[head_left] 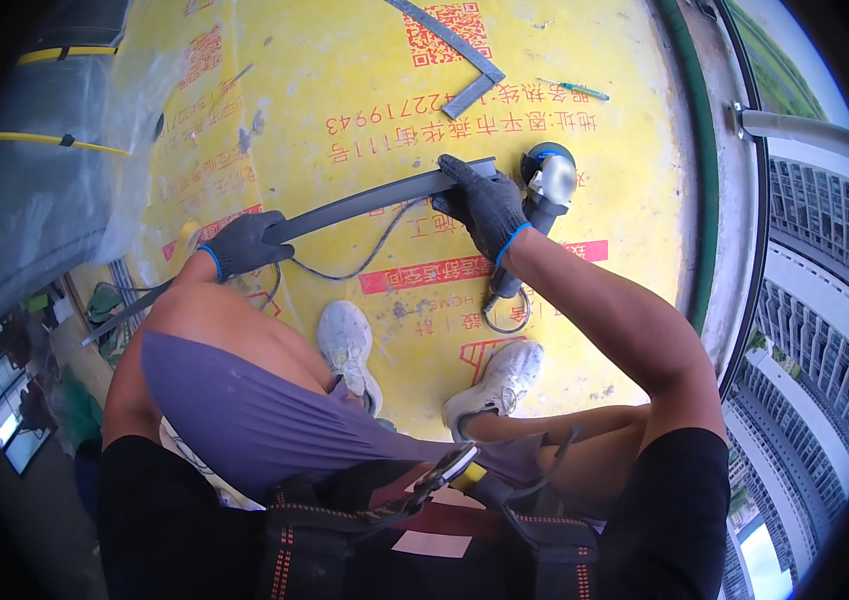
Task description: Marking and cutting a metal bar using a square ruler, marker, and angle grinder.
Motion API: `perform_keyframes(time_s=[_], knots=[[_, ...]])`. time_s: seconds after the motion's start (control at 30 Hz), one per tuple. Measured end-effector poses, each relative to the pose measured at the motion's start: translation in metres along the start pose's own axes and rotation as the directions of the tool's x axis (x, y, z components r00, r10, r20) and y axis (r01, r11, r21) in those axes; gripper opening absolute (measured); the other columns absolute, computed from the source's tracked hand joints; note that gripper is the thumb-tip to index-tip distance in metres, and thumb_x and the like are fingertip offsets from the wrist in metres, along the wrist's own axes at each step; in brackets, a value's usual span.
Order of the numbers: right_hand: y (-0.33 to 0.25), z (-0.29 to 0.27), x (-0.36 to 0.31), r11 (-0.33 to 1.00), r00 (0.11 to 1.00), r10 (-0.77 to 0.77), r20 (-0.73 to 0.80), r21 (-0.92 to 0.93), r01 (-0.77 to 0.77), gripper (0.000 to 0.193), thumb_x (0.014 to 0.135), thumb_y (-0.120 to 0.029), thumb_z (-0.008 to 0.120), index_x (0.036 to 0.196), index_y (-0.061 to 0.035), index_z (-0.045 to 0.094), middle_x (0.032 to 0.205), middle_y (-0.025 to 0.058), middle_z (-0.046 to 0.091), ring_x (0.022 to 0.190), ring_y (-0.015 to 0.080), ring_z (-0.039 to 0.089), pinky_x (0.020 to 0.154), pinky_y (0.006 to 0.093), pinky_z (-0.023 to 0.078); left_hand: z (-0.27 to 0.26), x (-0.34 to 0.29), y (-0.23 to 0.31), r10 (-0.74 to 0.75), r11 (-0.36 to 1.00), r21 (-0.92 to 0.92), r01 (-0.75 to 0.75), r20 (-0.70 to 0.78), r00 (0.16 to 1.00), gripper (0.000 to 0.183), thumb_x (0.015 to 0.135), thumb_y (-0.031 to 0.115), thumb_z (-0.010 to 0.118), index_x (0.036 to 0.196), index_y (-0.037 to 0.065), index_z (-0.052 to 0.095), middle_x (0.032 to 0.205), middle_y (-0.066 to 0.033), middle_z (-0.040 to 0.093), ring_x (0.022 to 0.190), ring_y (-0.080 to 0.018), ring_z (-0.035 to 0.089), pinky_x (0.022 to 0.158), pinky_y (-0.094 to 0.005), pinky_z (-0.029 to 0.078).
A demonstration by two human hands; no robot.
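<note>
Here, the left hand (pixel 248 244) and right hand (pixel 488 212) both clasp the grey strip (pixel 365 201), its long axis slanting between them, with the angle grinder (pixel 551 188) just right of the right hand.

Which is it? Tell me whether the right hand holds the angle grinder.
No, the right hand holds the grey strip; the angle grinder lies nearby.

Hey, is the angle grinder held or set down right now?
Set down: the angle grinder lies on the yellow floor covering, while the left hand and right hand both grip the grey strip.
</note>
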State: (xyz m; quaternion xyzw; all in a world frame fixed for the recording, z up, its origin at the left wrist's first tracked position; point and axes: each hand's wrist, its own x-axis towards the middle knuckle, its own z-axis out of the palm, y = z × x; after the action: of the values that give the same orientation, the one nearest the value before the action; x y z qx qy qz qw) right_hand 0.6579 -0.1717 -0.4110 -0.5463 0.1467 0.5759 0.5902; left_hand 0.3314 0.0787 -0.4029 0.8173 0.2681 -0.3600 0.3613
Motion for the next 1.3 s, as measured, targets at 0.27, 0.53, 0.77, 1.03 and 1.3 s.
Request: perform_keyframes(time_s=[0.27, 0.53, 0.77, 1.03, 1.3], knots=[[0.005, 0.000, -0.001, 0.997, 0.998, -0.054, -0.008, -0.058, 0.054, 0.035, 0.093, -0.018, 0.088, 0.114, 0.0011, 0.069, 0.099, 0.0106, 0.075, 0.076, 0.0184, 0.072, 0.068, 0.0307, 0.063, 0.015, -0.039, -0.040, -0.019, 0.998, 0.056, 0.039, -0.320, 0.947, 0.022, 0.089, 0.029, 0.083, 0.095, 0.010, 0.075, 0.087, -0.0190, 0.075, 0.087, -0.0396, 0.075, 0.079, -0.0483, 0.057], [0.007, 0.000, 0.009, 0.998, 0.998, -0.057, -0.001, -0.016, 0.057, 0.035, 0.093, -0.018, 0.088, 0.115, 0.0004, 0.068, 0.101, 0.0110, 0.075, 0.079, 0.0192, 0.073, 0.067, 0.0314, 0.063, -0.005, -0.033, -0.004, -0.095, 0.995, -0.053, 0.086, -0.187, 0.978, 0.027, 0.088, 0.032, 0.085, 0.101, 0.009, 0.075, 0.089, -0.0164, 0.075, 0.085, -0.0310, 0.072, 0.081, -0.0434, 0.055], [0.006, -0.020, 0.013, 0.984, 0.988, -0.024, 0.153, -0.172, 0.050, 0.057, 0.101, -0.051, 0.076, 0.124, 0.0003, 0.065, 0.107, 0.0148, 0.074, 0.087, 0.0237, 0.075, 0.070, 0.0366, 0.064, -0.034, 0.040, 0.090, 0.042, 0.932, -0.362, -0.005, 0.095, 0.995, 0.041, 0.093, 0.035, 0.082, 0.117, 0.003, 0.071, 0.090, -0.0064, 0.071, 0.077, -0.0160, 0.065, 0.072, -0.0331, 0.054], [-0.088, -0.034, 0.114, 0.805, 0.930, -0.317, -0.184, -0.570, 0.162, 0.082, 0.095, -0.059, 0.076, 0.138, 0.0096, 0.063, 0.119, 0.0255, 0.076, 0.101, 0.0314, 0.077, 0.075, 0.0407, 0.063, -0.052, 0.017, 0.093, 0.188, 0.969, -0.120, -0.217, -0.214, 0.958, 0.034, 0.089, 0.029, 0.083, 0.107, 0.001, 0.073, 0.080, -0.0091, 0.068, 0.073, -0.0162, 0.066, 0.065, -0.0384, 0.052], [-0.114, 0.010, 0.159, 0.281, 0.878, -0.395, -0.269, -0.946, -0.163, 0.063, 0.079, -0.051, 0.085, 0.116, -0.0002, 0.081, 0.124, 0.0203, 0.079, 0.113, 0.0320, 0.078, 0.094, 0.0383, 0.060, -0.025, -0.003, 0.100, 0.238, 0.969, 0.194, -0.153, -0.567, 0.788, 0.025, 0.087, 0.022, 0.078, 0.104, 0.006, 0.067, 0.091, -0.0222, 0.072, 0.087, -0.0452, 0.071, 0.077, -0.0517, 0.057]])
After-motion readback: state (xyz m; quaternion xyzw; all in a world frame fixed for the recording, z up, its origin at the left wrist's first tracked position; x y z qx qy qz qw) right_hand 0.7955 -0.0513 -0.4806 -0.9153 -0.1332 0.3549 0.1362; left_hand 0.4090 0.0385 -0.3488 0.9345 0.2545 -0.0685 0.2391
